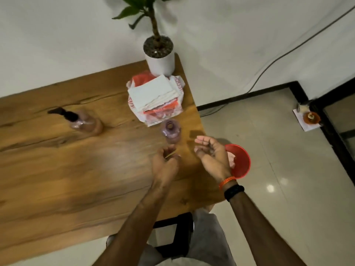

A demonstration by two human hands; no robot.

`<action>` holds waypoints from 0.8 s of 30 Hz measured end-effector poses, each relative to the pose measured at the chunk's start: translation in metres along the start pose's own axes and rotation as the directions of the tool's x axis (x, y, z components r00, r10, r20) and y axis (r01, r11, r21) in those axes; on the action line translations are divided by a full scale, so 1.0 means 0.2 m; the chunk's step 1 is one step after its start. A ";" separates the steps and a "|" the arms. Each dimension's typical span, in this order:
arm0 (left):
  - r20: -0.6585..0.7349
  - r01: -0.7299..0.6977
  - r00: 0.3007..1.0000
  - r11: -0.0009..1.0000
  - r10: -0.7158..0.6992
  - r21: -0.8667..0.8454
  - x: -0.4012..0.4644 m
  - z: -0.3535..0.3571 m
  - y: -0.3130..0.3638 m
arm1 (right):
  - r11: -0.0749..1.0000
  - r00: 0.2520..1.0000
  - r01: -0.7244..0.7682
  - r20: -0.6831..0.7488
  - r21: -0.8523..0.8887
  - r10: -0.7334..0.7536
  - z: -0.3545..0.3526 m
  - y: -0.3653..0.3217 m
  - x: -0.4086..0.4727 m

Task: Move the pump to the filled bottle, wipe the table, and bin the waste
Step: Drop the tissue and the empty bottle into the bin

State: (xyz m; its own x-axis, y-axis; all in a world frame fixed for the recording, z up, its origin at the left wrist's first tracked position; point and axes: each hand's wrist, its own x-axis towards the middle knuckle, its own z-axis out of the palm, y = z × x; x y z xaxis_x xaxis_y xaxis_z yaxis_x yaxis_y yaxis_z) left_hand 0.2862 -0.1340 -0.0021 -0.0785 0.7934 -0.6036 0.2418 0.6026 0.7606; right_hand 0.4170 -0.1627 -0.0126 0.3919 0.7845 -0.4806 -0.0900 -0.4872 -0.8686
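Standing at the far left of the wooden table (57,169), the pump bottle (84,121) carries its black pump (63,112), which points left. The open bottle (171,131), a pinkish one with no cap on its neck, stands near the table's right edge, just in front of the tissue pack (155,98). That pack is a red-and-white wrapper with a stack of white tissues lying on top. Behind it, at the table's far corner, a potted plant (159,54) sits in a white pot.

The left hand (166,162) hovers over the table just in front of the open bottle. Its fingers are curled around a small thin item; motion blur prevents identifying it. The right hand (211,152) is at the table's right edge, palm turned up, fingers loosely bent and holding nothing. Neither hand touches either bottle.

A red bin (241,160) stands on the floor beside the table edge, partly hidden by the right hand, with pale crumpled material inside. The right wrist bears an orange thread (227,182) and a black band (234,191).
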 end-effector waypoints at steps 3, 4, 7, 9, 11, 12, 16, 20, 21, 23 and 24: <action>-0.084 -0.007 0.996 0.998 0.002 -0.055 0.06 -0.11 0.03 | 0.995 1.000 0.006 0.011 -0.104 -0.005 0.13 -0.03 0.03; -0.080 -0.016 0.997 0.998 0.011 -0.061 0.07 -0.13 0.05 | 0.992 1.000 -0.007 0.002 -0.127 0.007 0.16 -0.04 0.05; 0.000 -0.043 0.999 0.998 0.043 -0.038 0.10 -0.16 0.11 | 0.981 0.999 -0.046 0.004 -0.188 0.048 0.21 -0.07 0.08; 0.077 -0.053 0.995 0.997 0.057 -0.055 0.11 -0.16 0.16 | 0.975 0.999 -0.041 0.017 -0.219 0.046 0.24 -0.09 0.09; 0.137 -0.078 0.987 0.995 0.085 -0.057 0.11 -0.14 0.18 | 0.974 0.999 -0.031 0.034 -0.226 0.039 0.25 -0.11 0.09; 0.155 -0.087 0.983 0.995 0.095 -0.056 0.11 -0.14 0.19 | 0.973 0.998 -0.031 0.044 -0.228 0.042 0.25 -0.11 0.09; 0.198 -0.083 0.976 0.995 0.092 -0.053 0.07 -0.07 0.19 | 0.988 0.997 -0.049 0.052 -0.149 0.058 0.16 -0.10 0.09; 0.251 -0.127 0.960 0.992 0.125 -0.009 0.02 0.11 0.19 | 0.998 0.999 -0.013 -0.034 -0.056 0.011 -0.04 -0.06 0.06; 0.285 -0.138 0.949 0.990 0.135 -0.010 0.00 0.17 0.20 | 0.999 0.997 -0.007 -0.071 -0.045 0.004 -0.11 -0.04 0.05; 0.365 -0.133 0.922 0.991 0.126 -0.006 -0.02 0.32 0.19 | 1.000 0.988 0.002 -0.153 -0.025 -0.006 -0.26 0.01 0.04; 0.402 -0.139 0.908 0.990 0.120 0.019 -0.02 0.39 0.18 | 1.000 0.982 0.006 -0.187 -0.007 -0.007 -0.33 0.03 0.04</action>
State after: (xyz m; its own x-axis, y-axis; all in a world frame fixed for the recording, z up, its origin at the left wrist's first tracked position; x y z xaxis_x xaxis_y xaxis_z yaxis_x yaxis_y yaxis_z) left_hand 0.3719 -0.1223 0.0101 0.3466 0.7577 -0.5530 0.2682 0.4849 0.8324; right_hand 0.4800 -0.1842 -0.0150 0.5569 0.7024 -0.4433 -0.0808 -0.4854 -0.8706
